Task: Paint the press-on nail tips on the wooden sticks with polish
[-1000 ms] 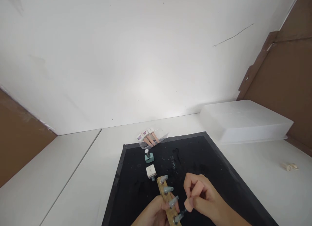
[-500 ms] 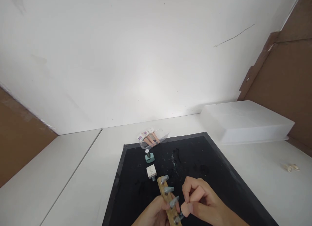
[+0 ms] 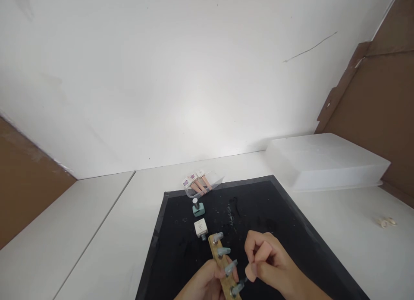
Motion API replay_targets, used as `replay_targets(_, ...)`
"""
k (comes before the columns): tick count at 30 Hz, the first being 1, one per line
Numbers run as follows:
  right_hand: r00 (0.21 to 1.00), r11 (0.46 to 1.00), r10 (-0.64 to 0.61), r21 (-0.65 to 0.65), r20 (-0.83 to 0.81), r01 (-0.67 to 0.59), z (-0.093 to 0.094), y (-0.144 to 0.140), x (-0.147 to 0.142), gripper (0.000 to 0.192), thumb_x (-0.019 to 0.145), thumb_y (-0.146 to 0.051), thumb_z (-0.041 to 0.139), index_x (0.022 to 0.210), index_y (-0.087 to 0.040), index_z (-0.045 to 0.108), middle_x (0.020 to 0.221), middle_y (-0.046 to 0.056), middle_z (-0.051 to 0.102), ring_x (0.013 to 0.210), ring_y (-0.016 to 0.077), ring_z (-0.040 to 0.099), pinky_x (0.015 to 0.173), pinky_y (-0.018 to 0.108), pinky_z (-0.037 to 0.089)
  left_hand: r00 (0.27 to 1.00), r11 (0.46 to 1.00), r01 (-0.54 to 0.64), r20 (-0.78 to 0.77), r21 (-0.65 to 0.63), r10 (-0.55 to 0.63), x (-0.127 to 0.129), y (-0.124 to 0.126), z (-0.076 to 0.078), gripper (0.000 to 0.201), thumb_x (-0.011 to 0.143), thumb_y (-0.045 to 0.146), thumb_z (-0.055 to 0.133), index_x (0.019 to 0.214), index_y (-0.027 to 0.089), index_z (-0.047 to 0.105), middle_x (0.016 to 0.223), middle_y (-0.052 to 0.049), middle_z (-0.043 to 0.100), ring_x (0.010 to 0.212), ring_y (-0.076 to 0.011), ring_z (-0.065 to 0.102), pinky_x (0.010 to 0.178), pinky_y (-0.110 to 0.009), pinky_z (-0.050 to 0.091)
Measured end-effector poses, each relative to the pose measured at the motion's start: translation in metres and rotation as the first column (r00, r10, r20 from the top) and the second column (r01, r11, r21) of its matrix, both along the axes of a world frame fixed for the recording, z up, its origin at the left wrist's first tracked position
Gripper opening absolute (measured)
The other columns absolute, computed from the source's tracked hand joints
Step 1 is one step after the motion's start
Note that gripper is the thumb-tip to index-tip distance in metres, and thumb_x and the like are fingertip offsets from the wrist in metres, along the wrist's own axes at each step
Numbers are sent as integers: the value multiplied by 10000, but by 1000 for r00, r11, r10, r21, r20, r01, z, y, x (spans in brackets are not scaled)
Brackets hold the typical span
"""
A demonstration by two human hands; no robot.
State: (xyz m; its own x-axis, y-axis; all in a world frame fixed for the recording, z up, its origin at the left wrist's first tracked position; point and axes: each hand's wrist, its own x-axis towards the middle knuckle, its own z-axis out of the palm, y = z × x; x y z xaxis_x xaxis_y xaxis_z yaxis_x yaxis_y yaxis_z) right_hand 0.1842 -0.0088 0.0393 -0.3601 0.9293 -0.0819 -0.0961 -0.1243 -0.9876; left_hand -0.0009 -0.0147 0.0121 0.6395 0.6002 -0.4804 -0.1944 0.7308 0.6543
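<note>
Near bottom edge, centre: right hand (image 3: 274,270) pinches a peach makeup sponge (image 3: 258,259) w/ thumb + fingers closed on it, sponge tip just beside the nearest grey nail tip (image 3: 237,288). Left hand (image 3: 203,285) wrapped around a wooden stick (image 3: 217,259), which carries four grey nail tips in a row, running far-to-near. All sits over a black mat (image 3: 181,257) on the white table (image 3: 106,231). Farther on mat: white polish bottle (image 3: 201,227), then teal polish bottle (image 3: 198,207). At mat's far edge, clear packet (image 3: 202,183) w/ pink sticks inside. Far right: white box (image 3: 323,162), closed, contents not visible.
</note>
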Motion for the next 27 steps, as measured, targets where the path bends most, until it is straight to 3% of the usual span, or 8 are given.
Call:
replay_targets(4, 998, 999, -25, 48, 65, 22, -3, 0, 0, 142, 602, -106, 518, 529, -200, 440, 508, -60, 389, 476, 105, 387, 474, 230, 296, 999, 1000, 5, -51, 15, -4, -2, 2, -8, 257, 648, 416, 634, 722, 177, 571, 695, -1, 402, 675, -153, 385, 680, -292, 302)
replay_targets(9, 999, 989, -28, 143, 18, 25, -4, 2, 1, 182, 671, -197, 587, 531, -189, 470, 583, -40, 409, 497, 104, 365, 484, 234, 313, 997, 1000, -20, -68, 8, 20, -4, 1, -15, 260, 645, 418, 638, 743, 193, 553, 728, -1, 398, 723, -167, 402, 709, -304, 306)
replay_targets(18, 993, 991, 113, 74, -16, -112, 4, 2, 2, 249, 709, -241, 624, 541, -193, 447, 575, -18, 494, 596, 160, 535, 570, 265, 415, 996, 1000, -21, -87, -6, 20, -4, 3, -15, 239, 641, 402, 646, 716, 194, 556, 709, 1, 427, 705, -160, 398, 703, -294, 312)
replay_targets(23, 996, 994, 73, 74, 49, -76, -1, -1, 2, 308, 715, -223, 626, 500, -197, 406, 624, -16, 483, 644, 177, 562, 624, 308, 427, 997, 1000, -16, -77, -11, 15, -1, 4, -14, 279, 621, 429, 653, 714, 193, 538, 697, 4, 417, 693, -157, 392, 687, -292, 309)
replay_targets(27, 988, 995, 30, 90, 153, -45, -5, -3, 4, 239, 738, -237, 612, 543, -202, 480, 661, 3, 532, 701, 194, 517, 644, 318, 388, 997, 999, -25, -78, -20, 23, -1, 3, -16, 289, 624, 434, 654, 741, 199, 532, 714, 0, 431, 721, -165, 405, 701, -293, 311)
